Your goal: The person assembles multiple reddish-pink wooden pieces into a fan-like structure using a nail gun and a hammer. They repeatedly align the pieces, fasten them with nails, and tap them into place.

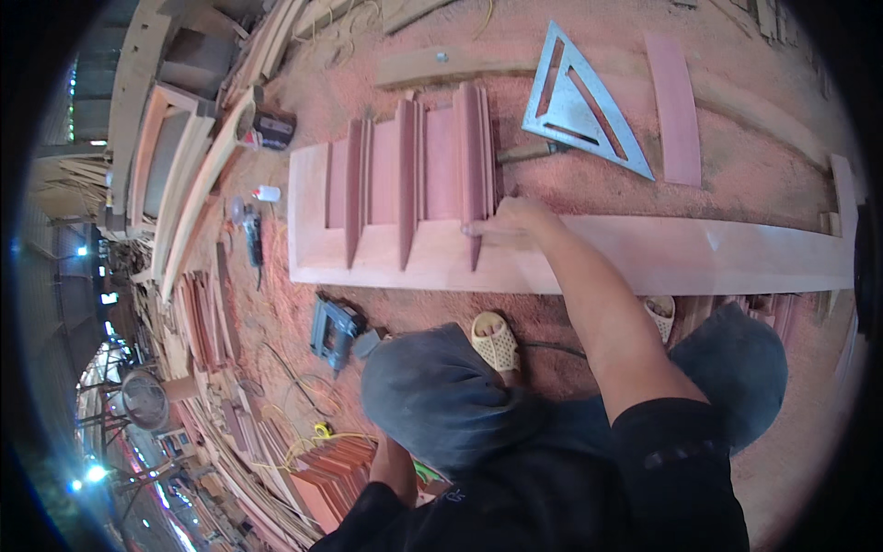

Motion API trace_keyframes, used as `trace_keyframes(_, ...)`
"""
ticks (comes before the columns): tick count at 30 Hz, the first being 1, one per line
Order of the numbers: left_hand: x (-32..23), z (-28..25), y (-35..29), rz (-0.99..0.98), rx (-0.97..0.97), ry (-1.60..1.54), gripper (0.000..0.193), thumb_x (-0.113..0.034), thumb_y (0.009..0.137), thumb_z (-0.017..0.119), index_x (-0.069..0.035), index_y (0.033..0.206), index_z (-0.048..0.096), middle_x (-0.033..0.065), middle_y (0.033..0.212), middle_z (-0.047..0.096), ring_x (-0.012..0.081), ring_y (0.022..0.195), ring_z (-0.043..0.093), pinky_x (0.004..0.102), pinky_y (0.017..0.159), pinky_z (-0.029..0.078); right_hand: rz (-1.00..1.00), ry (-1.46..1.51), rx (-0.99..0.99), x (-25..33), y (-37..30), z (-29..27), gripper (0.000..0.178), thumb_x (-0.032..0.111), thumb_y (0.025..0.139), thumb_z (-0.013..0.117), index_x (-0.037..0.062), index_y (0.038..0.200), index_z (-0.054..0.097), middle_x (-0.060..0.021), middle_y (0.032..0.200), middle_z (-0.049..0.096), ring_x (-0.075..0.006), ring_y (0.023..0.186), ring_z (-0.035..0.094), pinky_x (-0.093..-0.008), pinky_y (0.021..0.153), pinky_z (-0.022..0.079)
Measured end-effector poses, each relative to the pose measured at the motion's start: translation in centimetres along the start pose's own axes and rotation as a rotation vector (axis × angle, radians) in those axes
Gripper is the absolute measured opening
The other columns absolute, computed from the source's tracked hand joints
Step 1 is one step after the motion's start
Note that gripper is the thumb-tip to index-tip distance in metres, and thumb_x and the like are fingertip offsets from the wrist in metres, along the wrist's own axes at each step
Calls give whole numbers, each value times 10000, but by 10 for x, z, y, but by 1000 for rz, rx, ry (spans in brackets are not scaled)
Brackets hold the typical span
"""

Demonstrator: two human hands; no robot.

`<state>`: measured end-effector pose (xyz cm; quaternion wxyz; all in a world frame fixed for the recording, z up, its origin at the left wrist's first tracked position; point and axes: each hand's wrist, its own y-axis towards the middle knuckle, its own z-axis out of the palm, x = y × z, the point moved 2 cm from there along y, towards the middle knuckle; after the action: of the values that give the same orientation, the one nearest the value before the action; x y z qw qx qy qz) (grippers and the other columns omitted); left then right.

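Observation:
A long, pale wooden frame (681, 248) lies across the floor in front of me, with reddish panel pieces (441, 152) at its left part. Three dark moulded wooden strips (406, 184) stand out across these pieces, their pointed ends over the frame's near rail. My right hand (517, 219) reaches over the rail at the rightmost strip (475, 166). One outstretched digit touches that strip near its pointed end; the other fingers are hard to make out. My left forearm (394, 469) goes down beside my left knee, which hides the hand.
A metal set square (584, 106) lies beyond the frame, beside a flat board (674, 110). A nail gun (335, 331) rests near my left knee, with an angle grinder (251, 235) and a small white bottle (267, 193) farther left. Stacked reddish wood pieces (336, 478) stand at lower left.

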<state>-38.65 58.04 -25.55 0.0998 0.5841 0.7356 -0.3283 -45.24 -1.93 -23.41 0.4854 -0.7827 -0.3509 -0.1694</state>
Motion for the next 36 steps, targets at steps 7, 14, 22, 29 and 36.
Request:
trace_keyframes(7, -35, -22, -62, 30, 148, -9, 595, -314, 977, 804, -64, 1476, 599, 228, 1093, 738, 412, 975, 730, 505, 845, 576, -36, 3, -78, -4, 3, 1, 1107, 954, 695, 696, -31, 1190, 802, -274, 1230, 769, -424, 1157, 753, -475, 1022, 579)
trace_keyframes(14, -184, 6, -88, 313, 400, 7, 593, -306, 984, 802, -64, 1485, 593, 229, 1022, 759, 408, 908, 750, 488, 803, 587, -43, -83, 8, -3, 9, 0, 1310, 1039, 716, 558, -150, 1240, 731, -361, 1270, 721, -463, 1213, 723, -498, 1046, 565)
trace_keyframes(22, -337, 58, -91, 686, 409, 267, 605, -304, 981, 802, -82, 1499, 585, 242, 953, 782, 398, 855, 787, 465, 743, 588, -46, -40, -9, -1, -1, -4, 1169, 1000, 716, 607, -82, 1111, 806, -324, 1196, 758, -438, 1160, 747, -507, 1012, 576)
trace_keyframes(29, -325, 89, -96, 771, 366, 391, 637, -353, 962, 810, -176, 1526, 572, 250, 913, 764, 436, 874, 781, 506, 720, 563, -40, 23, 25, 0, -4, -10, 1008, 941, 716, 683, 21, 1090, 852, -234, 1251, 778, -391, 1188, 746, -482, 1011, 579)
trace_keyframes(36, -320, 93, -101, 669, 313, 358, 653, -388, 980, 788, -173, 1556, 568, 211, 899, 764, 376, 829, 771, 483, 724, 558, -22, -19, 21, 4, -10, -13, 1060, 931, 733, 682, -18, 1187, 813, -243, 1284, 765, -395, 1211, 737, -480, 1040, 574)
